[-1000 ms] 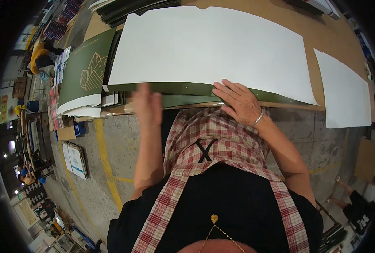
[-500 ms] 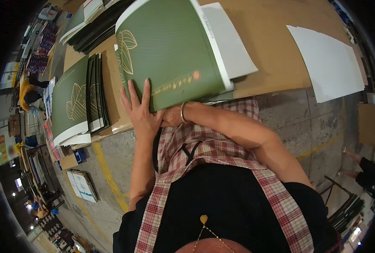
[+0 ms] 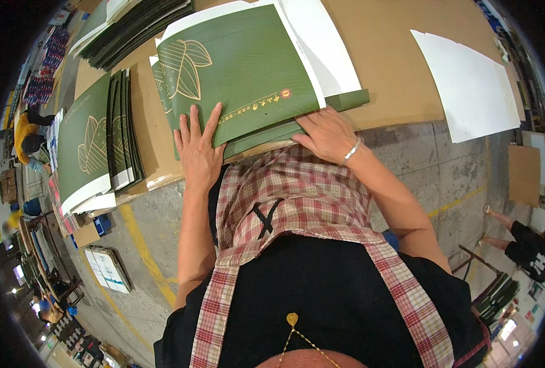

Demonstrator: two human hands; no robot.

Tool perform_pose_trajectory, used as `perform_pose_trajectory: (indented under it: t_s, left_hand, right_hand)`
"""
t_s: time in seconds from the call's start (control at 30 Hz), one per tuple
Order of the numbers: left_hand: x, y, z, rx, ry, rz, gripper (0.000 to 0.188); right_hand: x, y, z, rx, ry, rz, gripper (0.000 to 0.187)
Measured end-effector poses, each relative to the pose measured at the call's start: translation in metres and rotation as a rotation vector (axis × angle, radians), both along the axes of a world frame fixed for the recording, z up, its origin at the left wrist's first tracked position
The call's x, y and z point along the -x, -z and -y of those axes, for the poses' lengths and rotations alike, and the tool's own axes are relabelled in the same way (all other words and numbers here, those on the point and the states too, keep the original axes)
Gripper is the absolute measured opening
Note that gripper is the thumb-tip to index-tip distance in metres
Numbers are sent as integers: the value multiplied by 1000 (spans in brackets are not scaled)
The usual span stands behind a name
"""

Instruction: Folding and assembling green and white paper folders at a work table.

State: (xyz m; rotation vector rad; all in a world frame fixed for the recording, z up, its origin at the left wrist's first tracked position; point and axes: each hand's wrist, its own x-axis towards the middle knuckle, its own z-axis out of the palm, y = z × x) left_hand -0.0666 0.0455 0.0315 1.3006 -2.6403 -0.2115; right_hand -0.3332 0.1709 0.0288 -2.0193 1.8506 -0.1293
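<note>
In front of me on the table lies a printed green sheet with gold leaf outlines and white margins, its near edge slightly raised. My left hand rests with spread fingers on its near left part. At the near right corner is my right hand, wearing a bracelet; its thumb and fingers are apart at the sheet's edge, some fingertips hidden. Another green sheet sticks out beneath, to the right. A white sheet shows behind the top green one.
To the left sits a fanned stack of green printed sheets; a thicker stack is at the far left. A loose white sheet lies on the brown tabletop at the right. Other people are farther off.
My right hand has moved from beside my left hand to the sheet's near right corner. The green sheet has come down flatter, uncovering more white behind and green beneath.
</note>
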Motion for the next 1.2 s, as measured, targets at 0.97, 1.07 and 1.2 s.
perform_pose_trajectory:
  t_s: [0.97, 1.07, 1.2]
  left_hand:
    - [59, -1, -27, 98, 94, 127, 81]
    - [79, -1, -28, 13, 199, -23, 83]
    - [83, 4, -31, 68, 201, -67, 86]
  right_hand:
    - [-10, 13, -35, 200, 1149, 1278, 22]
    - [-11, 11, -32, 227, 1134, 988, 17]
    - [-6, 35, -32, 470, 1051, 782, 12]
